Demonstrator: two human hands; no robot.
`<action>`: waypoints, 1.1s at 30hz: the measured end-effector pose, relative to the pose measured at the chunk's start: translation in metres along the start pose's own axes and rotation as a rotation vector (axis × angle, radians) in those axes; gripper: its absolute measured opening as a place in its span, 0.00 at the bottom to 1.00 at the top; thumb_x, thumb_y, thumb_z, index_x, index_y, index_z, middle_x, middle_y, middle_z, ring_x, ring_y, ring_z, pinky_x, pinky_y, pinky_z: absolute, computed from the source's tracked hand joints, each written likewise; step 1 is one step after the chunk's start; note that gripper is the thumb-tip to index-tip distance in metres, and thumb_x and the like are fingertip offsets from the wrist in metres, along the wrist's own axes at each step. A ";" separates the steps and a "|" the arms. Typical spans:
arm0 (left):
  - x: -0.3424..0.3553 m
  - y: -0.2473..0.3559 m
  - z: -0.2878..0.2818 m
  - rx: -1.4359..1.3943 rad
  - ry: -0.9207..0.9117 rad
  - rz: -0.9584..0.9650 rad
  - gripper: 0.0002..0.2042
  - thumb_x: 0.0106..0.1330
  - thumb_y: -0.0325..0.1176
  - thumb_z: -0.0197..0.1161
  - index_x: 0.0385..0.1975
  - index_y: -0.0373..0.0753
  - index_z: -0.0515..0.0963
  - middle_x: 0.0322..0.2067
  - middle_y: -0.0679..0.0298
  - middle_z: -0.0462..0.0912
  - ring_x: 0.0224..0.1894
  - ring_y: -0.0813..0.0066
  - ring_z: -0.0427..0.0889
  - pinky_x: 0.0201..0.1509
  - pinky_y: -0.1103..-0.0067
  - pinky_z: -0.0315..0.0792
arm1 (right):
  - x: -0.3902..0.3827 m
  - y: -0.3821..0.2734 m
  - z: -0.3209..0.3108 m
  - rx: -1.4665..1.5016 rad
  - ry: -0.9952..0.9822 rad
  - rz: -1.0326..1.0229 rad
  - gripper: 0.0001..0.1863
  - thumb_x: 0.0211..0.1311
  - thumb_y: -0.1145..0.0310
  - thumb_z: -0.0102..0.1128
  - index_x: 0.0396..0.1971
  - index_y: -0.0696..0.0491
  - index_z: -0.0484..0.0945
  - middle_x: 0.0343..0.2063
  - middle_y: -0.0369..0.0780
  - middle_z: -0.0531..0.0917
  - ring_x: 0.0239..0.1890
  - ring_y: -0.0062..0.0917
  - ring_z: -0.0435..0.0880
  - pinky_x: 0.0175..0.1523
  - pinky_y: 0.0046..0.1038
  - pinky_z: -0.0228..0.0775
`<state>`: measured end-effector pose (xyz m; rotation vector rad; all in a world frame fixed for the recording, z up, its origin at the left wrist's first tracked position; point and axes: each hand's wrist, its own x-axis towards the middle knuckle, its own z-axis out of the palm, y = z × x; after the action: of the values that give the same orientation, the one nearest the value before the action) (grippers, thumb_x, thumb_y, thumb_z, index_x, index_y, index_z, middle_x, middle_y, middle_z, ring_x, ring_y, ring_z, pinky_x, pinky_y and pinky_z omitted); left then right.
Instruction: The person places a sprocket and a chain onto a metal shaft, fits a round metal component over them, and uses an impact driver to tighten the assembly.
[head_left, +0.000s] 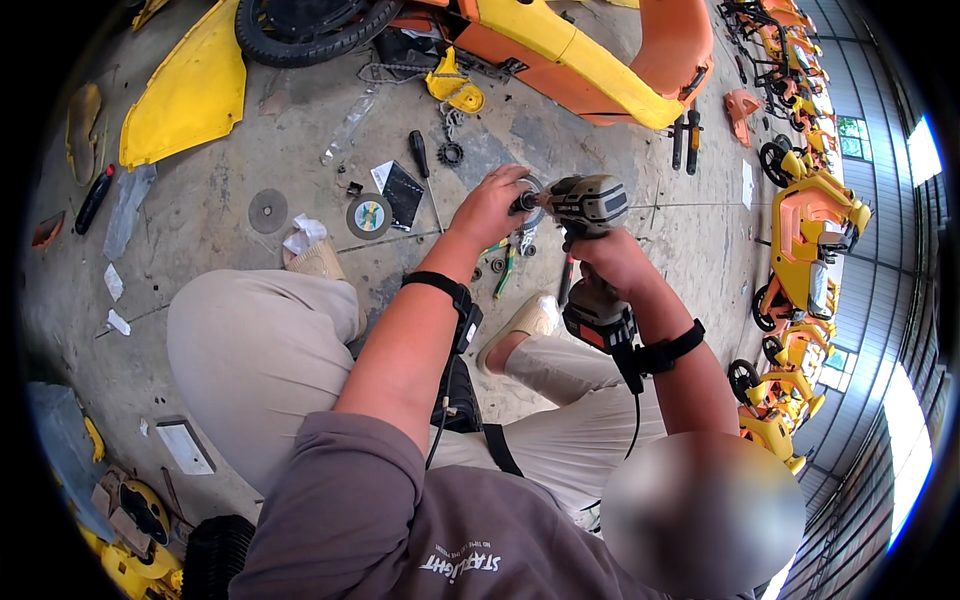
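Observation:
My right hand (612, 262) is wrapped round the grip of a grey and black cordless power driver (592, 200), whose nose points left. At that nose, my left hand (488, 208) is closed, its fingertips against the dark front end. A round greyish metal part (537, 190) shows partly behind the fingers and nose; what exactly the fingers grip is hidden. Pliers with green handles (507, 272) and small dark round parts lie on the floor just below. A red-handled tool (566, 280) lies beside the driver's battery end.
A black screwdriver (418, 150), cutting discs (369, 215) and a chain with a yellow guard (455, 88) lie on the concrete floor. Ahead lies a yellow and orange vehicle body (530, 45). A yellow panel (190, 90) is at the far left. Several yellow scooters (815, 245) line the right side.

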<state>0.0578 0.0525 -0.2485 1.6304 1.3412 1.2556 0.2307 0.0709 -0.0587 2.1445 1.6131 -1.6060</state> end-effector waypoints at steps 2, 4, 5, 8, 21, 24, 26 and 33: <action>0.000 0.001 0.000 -0.001 0.002 -0.004 0.23 0.53 0.26 0.76 0.51 0.36 0.81 0.65 0.56 0.76 0.72 0.53 0.69 0.74 0.65 0.67 | 0.002 0.003 -0.001 -0.006 -0.005 -0.012 0.05 0.57 0.73 0.65 0.33 0.56 0.82 0.21 0.34 0.78 0.18 0.20 0.75 0.24 0.28 0.66; 0.000 0.002 0.001 0.000 0.003 -0.010 0.23 0.53 0.26 0.76 0.51 0.35 0.81 0.65 0.55 0.77 0.72 0.52 0.69 0.74 0.65 0.67 | 0.004 0.005 -0.002 -0.005 -0.011 -0.035 0.06 0.57 0.73 0.65 0.34 0.56 0.81 0.21 0.34 0.78 0.18 0.20 0.75 0.24 0.27 0.66; 0.000 0.002 0.002 -0.008 0.009 -0.002 0.23 0.52 0.26 0.76 0.50 0.35 0.81 0.65 0.55 0.77 0.71 0.52 0.69 0.74 0.64 0.66 | 0.004 0.006 -0.002 -0.004 -0.014 -0.046 0.06 0.57 0.73 0.65 0.34 0.56 0.81 0.21 0.34 0.78 0.18 0.21 0.75 0.23 0.27 0.66; 0.001 -0.002 0.003 -0.015 0.024 0.022 0.23 0.52 0.26 0.77 0.50 0.35 0.81 0.64 0.54 0.77 0.71 0.51 0.69 0.75 0.63 0.64 | 0.003 0.001 -0.001 -0.025 -0.013 -0.031 0.06 0.57 0.74 0.65 0.34 0.57 0.80 0.21 0.35 0.78 0.18 0.21 0.75 0.23 0.27 0.66; 0.001 -0.003 0.004 0.085 -0.012 0.022 0.22 0.54 0.31 0.77 0.50 0.39 0.82 0.65 0.60 0.77 0.73 0.53 0.66 0.78 0.55 0.55 | 0.002 -0.003 -0.004 -0.075 -0.022 -0.008 0.09 0.54 0.73 0.62 0.34 0.59 0.79 0.21 0.37 0.79 0.21 0.24 0.79 0.28 0.30 0.71; 0.002 -0.001 0.003 0.085 -0.020 0.019 0.22 0.54 0.31 0.77 0.50 0.39 0.82 0.65 0.60 0.77 0.74 0.53 0.65 0.79 0.54 0.55 | 0.003 -0.001 -0.004 -0.090 -0.009 -0.015 0.08 0.54 0.73 0.62 0.34 0.58 0.79 0.20 0.36 0.78 0.21 0.24 0.78 0.27 0.30 0.70; 0.002 -0.002 0.002 0.086 -0.025 0.017 0.22 0.54 0.31 0.77 0.50 0.40 0.82 0.65 0.60 0.77 0.74 0.53 0.65 0.79 0.53 0.54 | 0.001 -0.004 -0.002 -0.070 0.005 -0.009 0.07 0.54 0.72 0.63 0.33 0.58 0.80 0.20 0.36 0.78 0.20 0.24 0.78 0.27 0.30 0.69; 0.000 -0.003 0.006 0.079 -0.013 0.017 0.22 0.53 0.32 0.77 0.50 0.40 0.82 0.64 0.61 0.77 0.74 0.53 0.65 0.79 0.52 0.54 | 0.002 0.001 0.000 -0.004 -0.004 0.042 0.07 0.55 0.72 0.65 0.33 0.57 0.80 0.21 0.35 0.78 0.20 0.21 0.76 0.25 0.28 0.66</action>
<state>0.0625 0.0539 -0.2530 1.7046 1.3882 1.2137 0.2311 0.0723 -0.0604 2.1570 1.5579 -1.5922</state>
